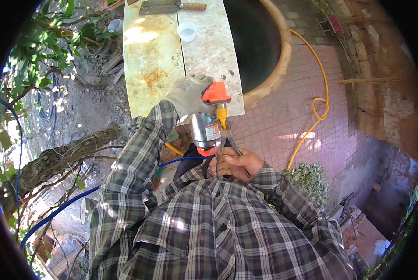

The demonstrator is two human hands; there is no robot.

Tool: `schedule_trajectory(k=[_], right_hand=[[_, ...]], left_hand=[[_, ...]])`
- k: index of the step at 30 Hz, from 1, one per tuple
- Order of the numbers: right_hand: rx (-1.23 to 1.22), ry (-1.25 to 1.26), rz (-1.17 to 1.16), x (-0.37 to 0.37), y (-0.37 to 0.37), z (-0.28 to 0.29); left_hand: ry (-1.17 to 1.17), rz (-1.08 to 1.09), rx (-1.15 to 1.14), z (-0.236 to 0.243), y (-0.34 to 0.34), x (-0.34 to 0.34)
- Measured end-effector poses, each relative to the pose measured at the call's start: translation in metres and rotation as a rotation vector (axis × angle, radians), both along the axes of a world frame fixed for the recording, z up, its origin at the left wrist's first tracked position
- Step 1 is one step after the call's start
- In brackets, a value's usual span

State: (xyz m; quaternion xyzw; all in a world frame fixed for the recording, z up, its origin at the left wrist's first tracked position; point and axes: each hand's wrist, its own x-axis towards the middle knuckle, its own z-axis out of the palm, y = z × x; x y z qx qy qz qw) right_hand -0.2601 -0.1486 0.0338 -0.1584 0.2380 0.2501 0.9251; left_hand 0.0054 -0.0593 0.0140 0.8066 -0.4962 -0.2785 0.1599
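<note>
My left hand [190,95], in a pale work glove, grips a silver cylinder [204,132] by its upper end. The cylinder has an orange ribbed cap [216,92], an orange lower end and a label; it looks like a small pump. A yellow fitting [221,115] juts down from under the cap. My bare right hand [239,164] is closed around the handles of what look like pliers [226,134], whose jaws are at the fitting's lower end. A blue hose [183,160] runs in from the left to behind the cylinder's lower end.
Pale boards [148,60] lie ahead, with a wooden-handled cleaver [171,6] and a small white cup [187,31] on them. Beside them stands a large clay vat [283,56]. A yellow hose [322,84] curves over pink paving. A tree trunk [59,154] and leaves fill the left.
</note>
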Motion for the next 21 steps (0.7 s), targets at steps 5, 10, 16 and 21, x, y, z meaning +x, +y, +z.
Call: schedule_trajectory(k=[5, 10, 16, 21], right_hand=[[0.094, 0.051, -0.177, 0.016, 0.014, 0.011], [0.112, 0.136, -0.245, 0.022, 0.029, 0.007], [-0.133, 0.273, -0.224, 0.021, 0.042, -0.006], [-0.637, 0.373, -0.125, 0.016, 0.043, -0.014]], left_hand=[[0.113, 0.012, 0.000, 0.006, -0.010, 0.015], [0.098, -0.026, 0.008, 0.003, -0.017, 0.022], [0.086, -0.059, 0.079, 0.003, -0.021, 0.018], [-0.073, -0.059, 0.073, 0.013, -0.020, 0.005]])
